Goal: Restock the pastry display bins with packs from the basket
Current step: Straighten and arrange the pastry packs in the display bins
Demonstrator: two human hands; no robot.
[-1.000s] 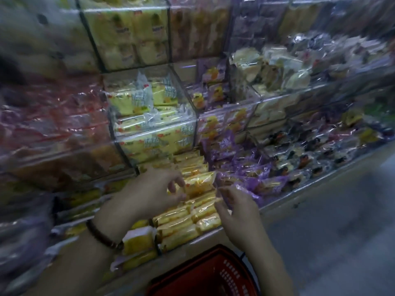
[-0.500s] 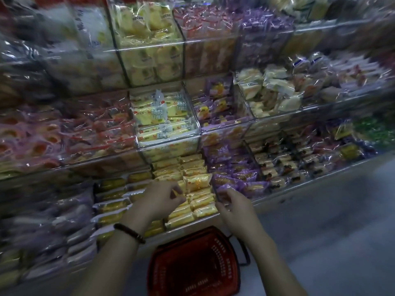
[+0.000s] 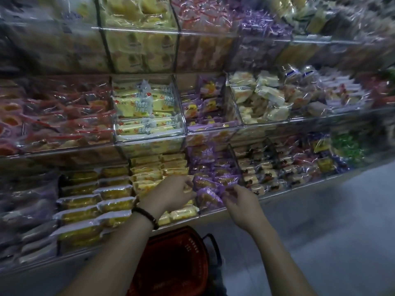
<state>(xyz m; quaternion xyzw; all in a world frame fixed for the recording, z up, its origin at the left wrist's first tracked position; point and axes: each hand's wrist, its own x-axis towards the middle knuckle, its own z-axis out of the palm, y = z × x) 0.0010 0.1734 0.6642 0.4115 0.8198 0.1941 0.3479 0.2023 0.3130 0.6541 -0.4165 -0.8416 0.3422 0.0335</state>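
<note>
my left hand [image 3: 171, 192] and right hand [image 3: 240, 200] both pinch purple packs [image 3: 208, 190] mid-frame, above the basket [image 3: 171, 261].

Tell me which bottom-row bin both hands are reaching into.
The purple-pack bin, between the yellow packs and the dark-printed ones; left hand and right hand meet at its front.

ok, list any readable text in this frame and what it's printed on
"杨枝甘露": large print on the yellow packs in the clear middle-shelf bin; partly blurred, so a likely reading.
Small red logo on those same packs: too blurred to read.
Purple packs between the left hand and right hand: print unreadable.
Red basket: pale marks on the rim, illegible.
All other packs: blurred.
</note>
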